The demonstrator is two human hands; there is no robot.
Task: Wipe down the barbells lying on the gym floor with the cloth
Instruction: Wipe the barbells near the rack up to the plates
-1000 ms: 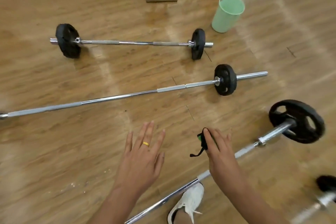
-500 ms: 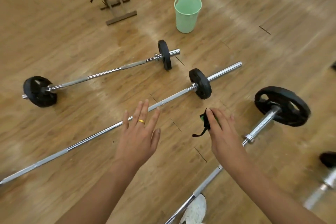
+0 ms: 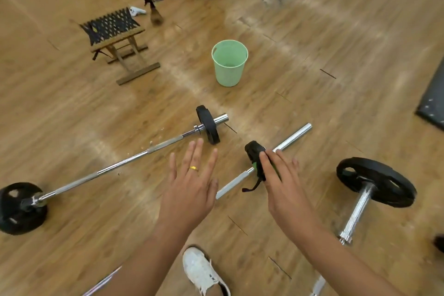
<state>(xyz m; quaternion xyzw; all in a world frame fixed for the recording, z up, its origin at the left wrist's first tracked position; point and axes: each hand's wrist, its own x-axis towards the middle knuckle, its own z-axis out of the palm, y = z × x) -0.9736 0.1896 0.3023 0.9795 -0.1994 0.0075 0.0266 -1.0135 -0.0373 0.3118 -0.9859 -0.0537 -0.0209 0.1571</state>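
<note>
Three barbells lie on the wooden floor. The far barbell (image 3: pixel 134 160) runs from a black plate at the left to a smaller plate in the middle. The middle barbell (image 3: pixel 294 136) has a small black plate (image 3: pixel 251 149) just beyond my fingertips. At the right lies the near barbell (image 3: pixel 359 206) with a large black plate (image 3: pixel 374 181). My right hand (image 3: pixel 282 182) holds a black and green cloth (image 3: pixel 259 172) over the middle barbell's shaft beside its plate. My left hand (image 3: pixel 192 186) hovers with spread fingers and holds nothing.
A green bucket (image 3: pixel 229 62) stands beyond the barbells, with a wooden stool (image 3: pixel 115 36) and a spray bottle (image 3: pixel 155 13) further left. A dark mat (image 3: pixel 432 103) lies at the right edge. My white shoe (image 3: pixel 201 271) is on the floor below my arms.
The view has swung up and left. Both hands have moved forward from the near barbell to the middle one, the right hand carrying the cloth to its plate.
</note>
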